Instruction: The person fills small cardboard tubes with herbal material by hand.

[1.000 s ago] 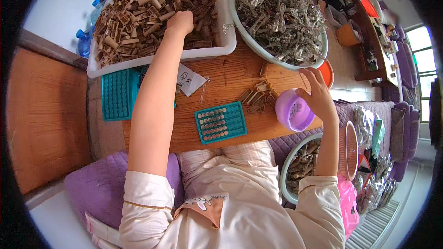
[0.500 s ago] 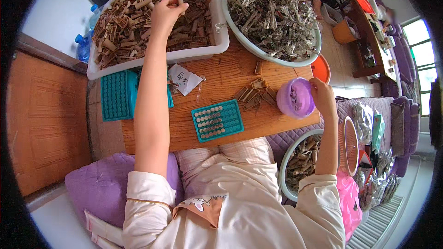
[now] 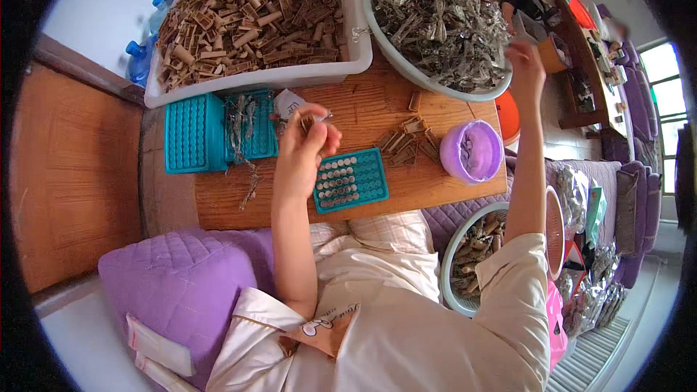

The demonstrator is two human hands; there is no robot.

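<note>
My left hand (image 3: pixel 299 151) is raised over the table beside a small teal tray (image 3: pixel 372 178), its fingers closed on a small brown plastic casing (image 3: pixel 308 123). Round silver discs like button cells (image 3: pixel 338 181) fill the left rows of that tray. My right hand (image 3: pixel 526 62) is at the right rim of a pale basin (image 3: pixel 414 80) heaped with silvery bundles of thin wire (image 3: pixel 439 33). Motion blurs its fingers, so what they hold cannot be made out. Several loose brown casings (image 3: pixel 408 139) lie between the tray and a purple tub (image 3: pixel 454 158) with small parts inside.
A white bin (image 3: pixel 290 75) of brown casings stands at the back left. Teal trays (image 3: pixel 192 134), some with wire bundles (image 3: pixel 241 120) on top, sit below it. By my right side is a basin (image 3: pixel 448 265) of brown pieces. An orange-red bucket (image 3: pixel 508 117) stands beyond the table.
My left hand has come back from the bin to above the table with a brown casing. My right hand has left the purple tub and moved up to the wire basin.
</note>
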